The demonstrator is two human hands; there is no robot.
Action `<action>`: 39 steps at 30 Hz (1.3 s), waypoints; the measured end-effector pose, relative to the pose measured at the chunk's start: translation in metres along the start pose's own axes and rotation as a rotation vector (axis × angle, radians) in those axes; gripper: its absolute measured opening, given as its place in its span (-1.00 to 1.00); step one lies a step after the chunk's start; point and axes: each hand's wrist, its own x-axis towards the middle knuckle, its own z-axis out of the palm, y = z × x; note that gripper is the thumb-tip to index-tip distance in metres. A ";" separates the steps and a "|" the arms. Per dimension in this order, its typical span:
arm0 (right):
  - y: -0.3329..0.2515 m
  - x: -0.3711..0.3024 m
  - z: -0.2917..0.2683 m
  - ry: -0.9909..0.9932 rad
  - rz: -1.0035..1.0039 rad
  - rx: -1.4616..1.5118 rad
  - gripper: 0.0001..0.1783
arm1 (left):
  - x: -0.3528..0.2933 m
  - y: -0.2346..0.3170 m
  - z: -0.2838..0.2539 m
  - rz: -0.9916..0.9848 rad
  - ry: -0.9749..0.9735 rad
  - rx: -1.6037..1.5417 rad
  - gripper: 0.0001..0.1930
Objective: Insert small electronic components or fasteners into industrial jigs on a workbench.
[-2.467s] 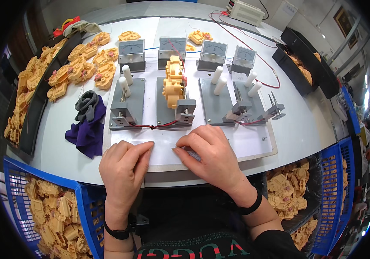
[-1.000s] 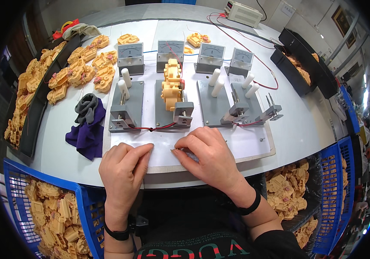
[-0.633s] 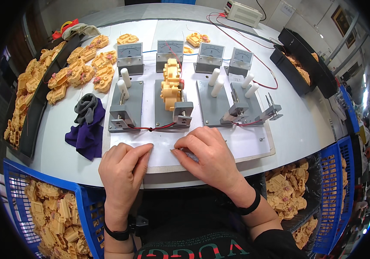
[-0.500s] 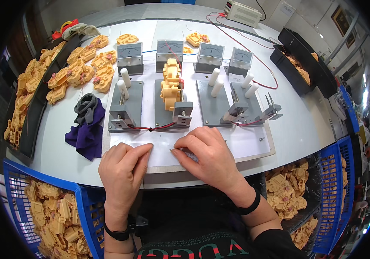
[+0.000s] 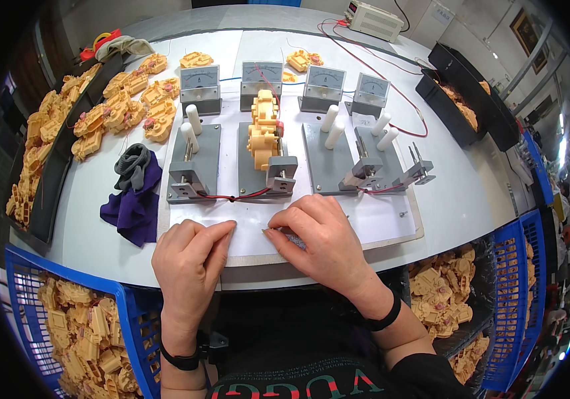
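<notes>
My left hand point(image 5: 188, 259) rests at the near edge of a white-topped board point(image 5: 245, 247), its fingers curled and the thumb pressed along the forefinger. My right hand point(image 5: 321, 243) lies opposite, thumb and forefinger tips meeting in a loose pinch. Whether anything small sits in either hand cannot be seen. Beyond them, a yellow plastic gearbox point(image 5: 263, 139) with a reddish part stands on a grey test fixture point(image 5: 248, 169), touched by neither hand. A second fixture point(image 5: 208, 159) with white pegs is to its left, and further pegged fixtures point(image 5: 318, 149) are to its right.
Several analog meters point(image 5: 200, 83) line the back of the board. A purple cloth point(image 5: 132, 209) lies left. Yellow gearboxes fill a black tray point(image 5: 65, 166) and blue crates point(image 5: 119, 289). A power supply point(image 5: 375, 21) with red leads stands far right; black bins point(image 5: 474, 93) stand right.
</notes>
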 end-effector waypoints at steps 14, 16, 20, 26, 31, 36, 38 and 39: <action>0.001 0.001 0.001 0.013 -0.003 0.010 -0.86 | -0.001 0.001 -0.001 -0.044 -0.025 0.008 -0.84; 0.002 0.001 0.001 0.017 -0.005 0.007 -0.86 | -0.001 0.001 -0.001 -0.045 -0.026 0.007 -0.85; 0.001 0.001 0.002 0.013 -0.001 0.010 -0.89 | -0.001 0.000 0.000 -0.045 -0.027 0.008 -0.85; 0.001 0.001 0.001 -0.010 0.000 0.029 -0.89 | -0.001 0.001 -0.001 0.003 0.003 0.008 -0.84; 0.005 -0.003 -0.001 0.010 0.021 0.005 -0.88 | 0.002 0.002 0.008 -0.016 0.000 -0.029 -0.87; 0.007 -0.001 0.013 0.092 -0.038 0.077 -0.86 | -0.005 -0.004 -0.003 -0.054 -0.017 -0.052 -0.82; 0.005 0.000 0.019 0.118 -0.049 0.103 -0.84 | -0.007 -0.008 -0.005 -0.051 -0.020 -0.065 -0.79; 0.006 -0.002 0.018 0.130 -0.040 0.090 -0.84 | -0.008 -0.009 -0.003 -0.037 -0.036 -0.064 -0.79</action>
